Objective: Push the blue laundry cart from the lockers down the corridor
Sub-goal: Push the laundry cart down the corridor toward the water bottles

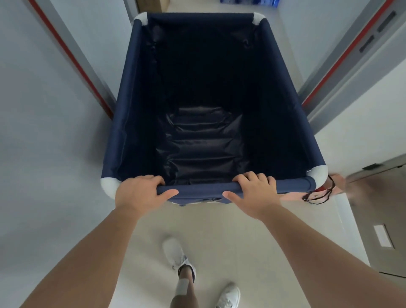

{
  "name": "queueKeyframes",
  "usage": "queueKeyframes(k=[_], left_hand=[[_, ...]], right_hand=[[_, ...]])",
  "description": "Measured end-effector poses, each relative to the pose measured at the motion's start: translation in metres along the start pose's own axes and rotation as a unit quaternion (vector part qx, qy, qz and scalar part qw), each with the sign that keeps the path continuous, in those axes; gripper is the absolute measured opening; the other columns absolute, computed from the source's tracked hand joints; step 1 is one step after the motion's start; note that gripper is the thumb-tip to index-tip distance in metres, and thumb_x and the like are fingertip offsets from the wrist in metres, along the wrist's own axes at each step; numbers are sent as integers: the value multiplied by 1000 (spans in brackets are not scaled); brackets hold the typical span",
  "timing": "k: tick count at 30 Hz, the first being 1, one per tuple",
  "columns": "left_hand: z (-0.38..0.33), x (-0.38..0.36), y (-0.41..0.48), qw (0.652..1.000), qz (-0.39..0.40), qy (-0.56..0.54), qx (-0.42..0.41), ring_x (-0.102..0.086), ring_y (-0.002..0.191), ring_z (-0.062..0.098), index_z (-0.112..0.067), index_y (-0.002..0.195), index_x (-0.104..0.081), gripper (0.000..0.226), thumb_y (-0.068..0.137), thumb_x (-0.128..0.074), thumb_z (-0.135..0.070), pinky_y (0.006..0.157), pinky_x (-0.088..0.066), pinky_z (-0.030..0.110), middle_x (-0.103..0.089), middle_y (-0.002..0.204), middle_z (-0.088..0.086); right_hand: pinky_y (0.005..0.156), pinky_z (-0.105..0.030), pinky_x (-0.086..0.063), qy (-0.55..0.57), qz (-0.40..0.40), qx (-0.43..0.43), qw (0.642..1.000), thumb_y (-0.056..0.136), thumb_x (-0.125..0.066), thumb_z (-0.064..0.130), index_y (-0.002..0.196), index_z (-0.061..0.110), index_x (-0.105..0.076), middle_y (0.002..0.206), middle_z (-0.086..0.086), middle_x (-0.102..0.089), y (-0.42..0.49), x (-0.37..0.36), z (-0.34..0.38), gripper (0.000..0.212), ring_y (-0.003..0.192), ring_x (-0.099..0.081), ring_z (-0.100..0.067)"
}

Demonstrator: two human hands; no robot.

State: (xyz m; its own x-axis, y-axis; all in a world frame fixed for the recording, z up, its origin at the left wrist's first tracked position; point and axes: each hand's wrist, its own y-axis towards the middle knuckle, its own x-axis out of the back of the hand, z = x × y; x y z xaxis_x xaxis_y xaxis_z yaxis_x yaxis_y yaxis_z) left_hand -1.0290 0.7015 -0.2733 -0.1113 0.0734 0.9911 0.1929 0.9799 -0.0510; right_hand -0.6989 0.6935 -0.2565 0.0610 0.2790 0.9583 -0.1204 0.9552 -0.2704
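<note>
The blue laundry cart [283, 72] fills the middle of the view, a deep dark-blue fabric bin with white corner caps, empty inside with a black liner at the bottom. My left hand [140, 191] grips the near top rail on its left part. My right hand [254, 191] grips the same rail further right, fingers curled over the bar and thumb underneath. Both arms reach forward from the bottom of the view.
A doorway frame with red and grey strips stands close on both sides, left [72, 57] and right [342, 59]. A pink bag with black cords [318, 193] hangs by the cart's near right corner. Pale floor [219, 230] continues ahead, with blue items [248, 2] far off.
</note>
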Motion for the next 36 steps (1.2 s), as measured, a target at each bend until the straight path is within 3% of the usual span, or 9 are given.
queueKeyframes(k=[17, 22, 29, 36], left_hand=[[57, 18, 210, 999, 16, 7, -49, -59, 92, 13, -32, 99, -68, 77, 77, -19, -86, 65, -41, 31, -68, 85, -12], [70, 23, 279, 998, 20, 22, -62, -58, 104, 17, -31, 112, -67, 80, 78, -20, -86, 79, -47, 36, -69, 100, -9], [85, 31, 370, 996, 21, 32, -81, -58, 119, 20, -33, 136, -57, 82, 83, -19, -83, 89, -45, 39, -65, 125, -6], [92, 39, 458, 996, 25, 38, -75, -58, 118, 21, -33, 125, -66, 81, 83, -18, -81, 94, -43, 43, -67, 121, -6]], right_hand=[[99, -44, -28, 10, -14, -47, 999, 77, -19, 85, 119, 40, -54, 123, 8, -55, 185, 49, 1, 71, 107, -47, -22], [98, -44, -28, 10, -21, -57, 998, 76, -18, 85, 121, 39, -54, 123, 8, -55, 242, 67, -2, 74, 106, -48, -23], [99, -45, -30, 9, -23, -61, 998, 81, -17, 84, 124, 36, -52, 123, 6, -56, 322, 90, -12, 74, 107, -49, -23], [101, -47, -28, 24, -25, -63, 997, 83, -18, 81, 125, 36, -51, 124, 6, -56, 399, 112, -25, 70, 109, -49, -24]])
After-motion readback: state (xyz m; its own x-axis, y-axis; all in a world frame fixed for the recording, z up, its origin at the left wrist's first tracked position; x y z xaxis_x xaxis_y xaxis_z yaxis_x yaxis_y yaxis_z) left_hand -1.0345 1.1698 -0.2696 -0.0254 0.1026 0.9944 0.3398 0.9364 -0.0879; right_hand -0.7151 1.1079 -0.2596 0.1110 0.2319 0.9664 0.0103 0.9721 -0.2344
